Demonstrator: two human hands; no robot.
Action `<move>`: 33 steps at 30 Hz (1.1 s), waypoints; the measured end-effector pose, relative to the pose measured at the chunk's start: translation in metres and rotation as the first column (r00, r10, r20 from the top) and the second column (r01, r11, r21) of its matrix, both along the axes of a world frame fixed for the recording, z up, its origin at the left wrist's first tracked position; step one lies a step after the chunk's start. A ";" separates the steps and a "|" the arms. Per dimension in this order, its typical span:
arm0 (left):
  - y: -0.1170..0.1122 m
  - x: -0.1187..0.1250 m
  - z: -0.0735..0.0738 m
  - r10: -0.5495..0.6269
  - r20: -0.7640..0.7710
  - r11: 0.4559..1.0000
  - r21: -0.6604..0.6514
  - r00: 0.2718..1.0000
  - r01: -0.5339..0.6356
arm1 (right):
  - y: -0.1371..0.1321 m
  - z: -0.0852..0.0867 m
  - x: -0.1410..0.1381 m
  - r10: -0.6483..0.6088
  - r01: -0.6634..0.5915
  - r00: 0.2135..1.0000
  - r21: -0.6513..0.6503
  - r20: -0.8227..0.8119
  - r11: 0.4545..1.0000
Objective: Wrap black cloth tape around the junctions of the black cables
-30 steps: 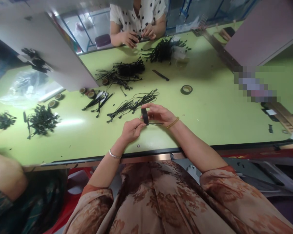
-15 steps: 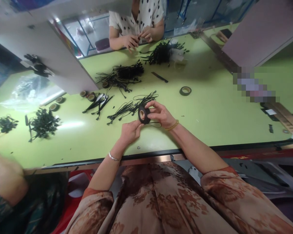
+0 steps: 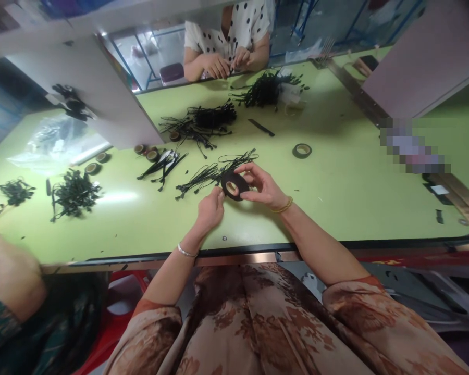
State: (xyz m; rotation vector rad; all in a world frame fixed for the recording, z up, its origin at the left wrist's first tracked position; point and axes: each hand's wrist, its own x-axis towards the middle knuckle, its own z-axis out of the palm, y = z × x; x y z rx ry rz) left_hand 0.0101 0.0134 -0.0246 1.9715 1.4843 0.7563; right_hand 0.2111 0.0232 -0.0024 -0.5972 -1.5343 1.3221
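Note:
A black tape roll (image 3: 234, 185) is held over the green table (image 3: 336, 187), its hole turned toward me, with my right hand (image 3: 262, 186) wrapped round its right side. My left hand (image 3: 210, 208) is closed in a pinch at the roll's left edge; what it pinches is too small to make out. A loose bundle of thin black cable ties (image 3: 211, 172) lies on the table just behind both hands.
Another tape roll (image 3: 301, 150) lies to the right, several more rolls (image 3: 146, 152) to the left. Piles of black ties (image 3: 73, 191) sit at left and far centre (image 3: 203, 119). A person in a dotted top (image 3: 234, 31) works across the table. A grey board (image 3: 94, 88) leans at left.
The roll turned from edge-on to showing its hole and tipped flatter. My left hand's pinch shifted to the roll's left edge. The view shifted slightly.

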 end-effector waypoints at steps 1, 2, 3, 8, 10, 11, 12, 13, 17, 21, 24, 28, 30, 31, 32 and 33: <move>0.000 0.000 0.000 0.029 0.005 1.000 -0.008 1.000 -0.029 | 0.000 -0.001 -0.001 -0.001 0.000 1.000 0.017 0.027 1.000; 0.000 0.000 0.001 0.053 0.016 0.999 -0.010 0.998 -0.053 | 0.000 -0.002 -0.001 -0.001 -0.001 0.999 0.035 0.053 0.999; 0.000 0.000 0.001 0.073 0.042 0.997 -0.007 0.996 -0.073 | 0.000 -0.003 -0.002 -0.003 -0.001 0.997 0.053 0.076 0.999; 0.004 0.002 0.001 0.209 0.406 0.967 -0.222 0.890 -0.127 | -0.002 -0.003 -0.004 -0.037 0.014 0.986 0.141 0.160 0.990; 0.006 0.003 0.002 0.310 0.564 0.898 -0.438 0.766 -0.040 | -0.003 -0.002 -0.005 -0.070 0.037 0.979 0.171 0.192 0.985; 0.008 0.003 0.004 0.367 0.615 0.849 -0.527 0.698 0.018 | -0.004 -0.001 -0.006 -0.090 0.051 0.974 0.187 0.210 0.981; 0.009 0.003 0.006 0.421 0.648 0.802 -0.592 0.635 0.073 | -0.004 -0.001 -0.007 -0.112 0.064 0.967 0.206 0.229 0.976; 0.010 0.003 0.008 0.463 0.668 0.764 -0.634 0.582 0.119 | -0.004 -0.001 -0.007 -0.135 0.077 0.959 0.228 0.249 0.971; 0.012 -0.001 0.019 0.523 0.707 0.713 -0.669 0.476 0.210 | -0.003 -0.003 -0.009 -0.234 0.109 0.903 0.336 0.360 0.935; 0.009 -0.004 0.021 0.408 0.753 0.783 -0.579 0.516 0.227 | 0.000 -0.006 -0.007 -0.359 0.138 0.812 0.447 0.460 0.884; 0.008 -0.005 0.015 0.308 0.706 0.870 -0.480 0.638 0.111 | 0.002 -0.008 -0.006 -0.346 0.147 0.806 0.403 0.480 0.903; 0.008 -0.005 0.008 0.152 0.533 0.983 -0.169 0.833 -0.071 | 0.001 -0.008 -0.005 -0.224 0.108 0.860 0.267 0.458 0.958; 0.005 -0.004 0.009 0.107 0.425 0.994 -0.036 0.899 -0.101 | 0.002 -0.008 -0.006 -0.133 0.086 0.907 0.134 0.401 0.987; 0.003 -0.004 0.010 0.094 0.380 0.994 0.010 0.920 -0.105 | 0.003 -0.009 -0.006 -0.092 0.084 0.932 0.040 0.351 0.996; 0.001 -0.004 0.011 0.078 0.344 0.994 0.045 0.936 -0.100 | 0.004 -0.010 -0.006 -0.057 0.081 0.956 -0.071 0.287 0.994; -0.001 -0.003 0.011 0.059 0.317 0.994 0.074 0.946 -0.087 | 0.005 -0.011 -0.006 -0.026 0.067 0.977 -0.188 0.213 0.980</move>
